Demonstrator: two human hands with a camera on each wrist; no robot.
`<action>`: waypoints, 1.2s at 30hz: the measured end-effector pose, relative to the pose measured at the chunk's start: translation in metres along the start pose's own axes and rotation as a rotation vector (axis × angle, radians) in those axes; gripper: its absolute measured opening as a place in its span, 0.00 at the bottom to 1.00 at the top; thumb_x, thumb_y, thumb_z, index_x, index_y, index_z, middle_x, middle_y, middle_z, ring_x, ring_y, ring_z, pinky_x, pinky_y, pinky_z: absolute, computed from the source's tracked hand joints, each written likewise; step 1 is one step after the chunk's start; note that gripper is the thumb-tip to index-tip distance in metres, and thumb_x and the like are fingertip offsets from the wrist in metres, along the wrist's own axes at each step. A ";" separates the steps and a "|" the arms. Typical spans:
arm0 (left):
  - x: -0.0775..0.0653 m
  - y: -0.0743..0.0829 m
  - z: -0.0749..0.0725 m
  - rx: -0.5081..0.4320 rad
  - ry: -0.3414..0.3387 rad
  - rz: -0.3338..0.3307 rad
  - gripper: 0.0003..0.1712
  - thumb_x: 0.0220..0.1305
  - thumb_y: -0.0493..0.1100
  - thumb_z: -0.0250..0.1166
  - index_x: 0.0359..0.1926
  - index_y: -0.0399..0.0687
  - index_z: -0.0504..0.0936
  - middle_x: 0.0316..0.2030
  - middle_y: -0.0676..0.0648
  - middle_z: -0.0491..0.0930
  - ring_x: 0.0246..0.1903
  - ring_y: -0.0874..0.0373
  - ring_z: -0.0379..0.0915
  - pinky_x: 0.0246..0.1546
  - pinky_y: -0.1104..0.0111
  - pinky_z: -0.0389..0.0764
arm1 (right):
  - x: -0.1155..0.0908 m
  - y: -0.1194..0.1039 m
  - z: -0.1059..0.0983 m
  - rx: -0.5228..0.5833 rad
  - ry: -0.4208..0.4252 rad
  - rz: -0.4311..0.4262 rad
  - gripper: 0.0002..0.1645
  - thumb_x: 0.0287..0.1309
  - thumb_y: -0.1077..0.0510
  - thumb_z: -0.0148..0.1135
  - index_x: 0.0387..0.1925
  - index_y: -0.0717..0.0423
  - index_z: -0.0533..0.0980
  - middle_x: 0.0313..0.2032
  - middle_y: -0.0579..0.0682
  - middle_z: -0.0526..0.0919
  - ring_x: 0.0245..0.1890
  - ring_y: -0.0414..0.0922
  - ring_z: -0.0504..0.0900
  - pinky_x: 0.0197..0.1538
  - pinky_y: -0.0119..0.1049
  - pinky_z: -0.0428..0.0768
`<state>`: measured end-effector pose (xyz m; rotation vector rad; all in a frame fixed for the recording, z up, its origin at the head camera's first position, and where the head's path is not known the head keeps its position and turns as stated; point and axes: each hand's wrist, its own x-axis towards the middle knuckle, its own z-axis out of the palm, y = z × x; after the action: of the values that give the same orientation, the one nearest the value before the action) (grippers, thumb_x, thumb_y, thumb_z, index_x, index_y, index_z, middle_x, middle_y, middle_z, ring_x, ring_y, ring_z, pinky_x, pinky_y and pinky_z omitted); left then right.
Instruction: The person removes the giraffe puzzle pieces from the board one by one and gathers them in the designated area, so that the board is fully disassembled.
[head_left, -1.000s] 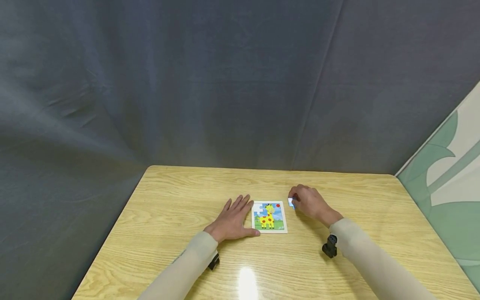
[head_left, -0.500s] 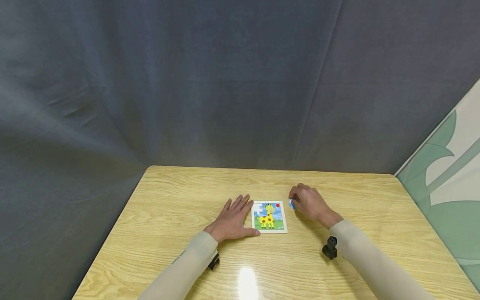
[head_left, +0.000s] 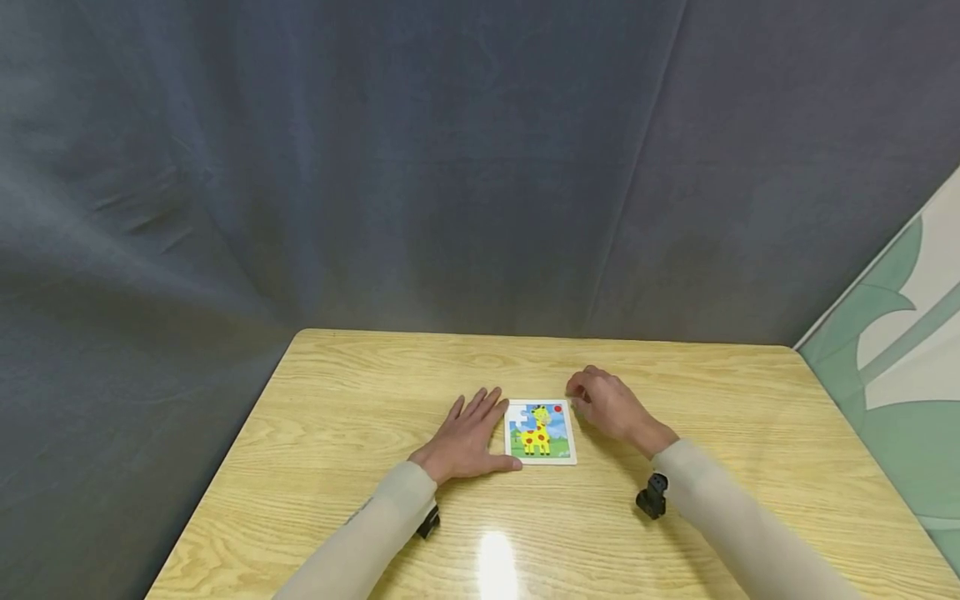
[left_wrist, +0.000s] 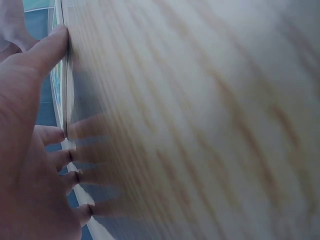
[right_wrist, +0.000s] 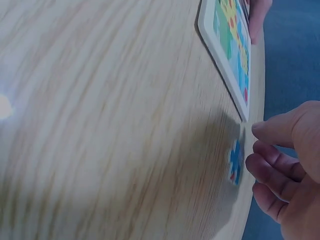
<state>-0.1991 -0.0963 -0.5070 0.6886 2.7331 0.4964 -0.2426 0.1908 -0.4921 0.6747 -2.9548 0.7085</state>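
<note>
White-rimmed puzzle board (head_left: pixel 543 461) flat on the tabletop (head_left: pixel 360 408), between the two hands. Left hand (head_left: pixel 467 442) flat, fingers spread, index and thumb at the board's left corners, gripping nothing. Right hand (head_left: pixel 609 407) just off the board's far right corner, fingers loosely bent, grasping nothing as far as the right wrist view shows: the blue puzzle piece (right_wrist: pixel 234 162) lies on the tabletop just under the fingertips, a sliver of daylight between. Head view can't confirm; the hand covers it.

Step looks like handling that loose piece. To do it well: thumb and one finger down on opposite edges, not on the printed face; pinch lightly, lift level. Piece is thin, may skid if poked from one side. Left hand should press gently so the board doesn't creep.

Pointing: board near enough square, no clear long axis, turned only slightly; giraffe (head_left: pixel 534 435) upright, head to the far side. White gap (head_left: pixel 517 412) at far left. Piece seems longest running away from the board, red speck at the outer end, but the low angle squashes it; picture's upright unclear.
</note>
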 end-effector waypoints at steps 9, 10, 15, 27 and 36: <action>0.001 -0.001 0.001 0.012 0.001 0.002 0.61 0.66 0.76 0.64 0.87 0.54 0.51 0.88 0.49 0.41 0.88 0.49 0.35 0.87 0.45 0.42 | 0.003 -0.015 0.008 -0.002 -0.087 -0.033 0.09 0.68 0.64 0.69 0.48 0.59 0.87 0.39 0.49 0.84 0.36 0.39 0.77 0.42 0.37 0.81; 0.001 -0.002 0.001 0.012 0.001 0.002 0.61 0.66 0.76 0.64 0.87 0.54 0.50 0.88 0.49 0.41 0.88 0.49 0.35 0.87 0.45 0.42 | 0.003 -0.017 0.009 0.001 -0.099 -0.029 0.09 0.68 0.64 0.69 0.48 0.59 0.87 0.39 0.49 0.84 0.36 0.39 0.77 0.43 0.37 0.81; 0.001 -0.002 0.002 0.014 0.001 0.005 0.61 0.66 0.76 0.64 0.87 0.54 0.50 0.88 0.49 0.41 0.88 0.49 0.35 0.87 0.45 0.42 | 0.005 -0.024 0.010 0.015 -0.133 -0.027 0.11 0.69 0.65 0.68 0.50 0.59 0.88 0.40 0.49 0.83 0.36 0.39 0.76 0.43 0.36 0.80; 0.004 -0.004 0.004 0.022 -0.009 -0.005 0.61 0.66 0.78 0.63 0.87 0.55 0.51 0.88 0.51 0.40 0.88 0.50 0.35 0.87 0.45 0.42 | 0.009 -0.037 0.016 0.016 -0.173 -0.029 0.13 0.70 0.64 0.67 0.53 0.59 0.87 0.40 0.48 0.81 0.34 0.40 0.72 0.41 0.34 0.74; 0.003 -0.004 0.003 0.019 -0.010 -0.001 0.61 0.66 0.78 0.63 0.87 0.55 0.51 0.88 0.50 0.41 0.88 0.50 0.35 0.87 0.45 0.42 | 0.010 -0.042 0.015 -0.034 -0.191 -0.065 0.14 0.68 0.63 0.68 0.53 0.61 0.86 0.40 0.49 0.80 0.33 0.39 0.72 0.39 0.34 0.74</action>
<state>-0.2021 -0.0968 -0.5117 0.6920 2.7322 0.4654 -0.2332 0.1467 -0.4865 0.8780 -3.0904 0.6198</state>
